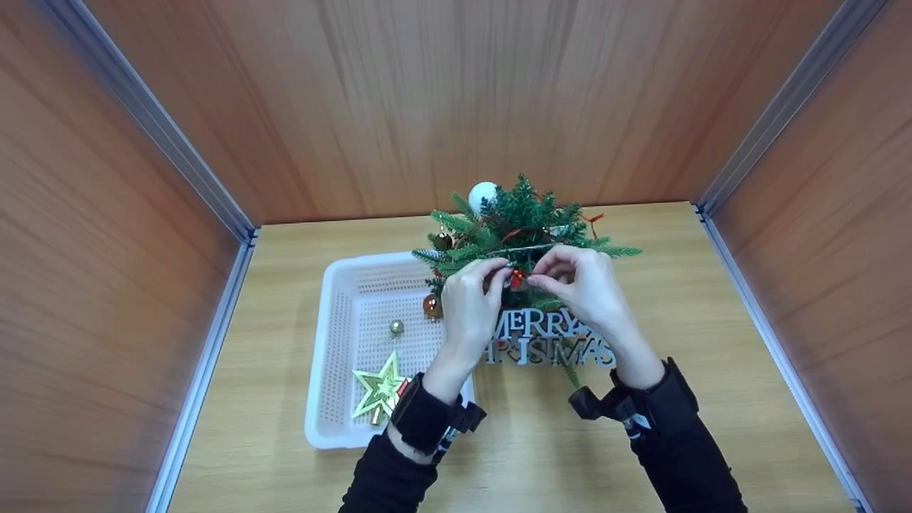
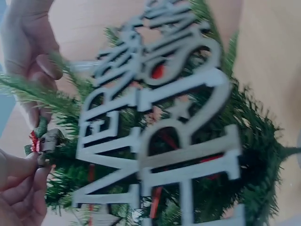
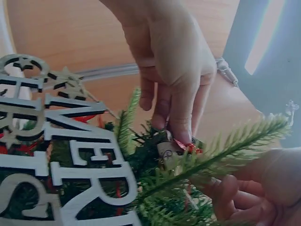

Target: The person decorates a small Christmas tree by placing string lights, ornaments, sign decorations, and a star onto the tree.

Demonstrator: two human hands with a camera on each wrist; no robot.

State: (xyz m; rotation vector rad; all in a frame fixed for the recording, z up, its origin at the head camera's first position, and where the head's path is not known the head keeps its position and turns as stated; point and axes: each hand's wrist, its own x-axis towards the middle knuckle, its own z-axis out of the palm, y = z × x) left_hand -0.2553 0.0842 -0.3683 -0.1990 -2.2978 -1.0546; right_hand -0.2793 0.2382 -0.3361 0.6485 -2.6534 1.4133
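Note:
At the front of a small decorated Christmas tree [image 1: 524,210], my two hands meet at a small ornament with a red bow [image 1: 516,278]. My left hand [image 1: 470,303] pinches it between thumb and fingers. On its other side my right hand [image 1: 588,288] has curled fingers, their tips at the ornament's edge; a branch partly covers them in the right wrist view. A brownish body and green trim show on the ornament [image 2: 49,141] in the left wrist view. Below the hands a "MERRY CHRISTMAS" letter sign [image 1: 545,335] hangs before the branches.
Left of the tree stands a white perforated basket [image 1: 320,356], with a gold star topper [image 1: 381,388] and a small silvery ball [image 1: 396,327] inside. A white ball [image 1: 483,196] and a copper ball [image 1: 432,306] sit on the tree. Wooden panels enclose the table [image 1: 712,427].

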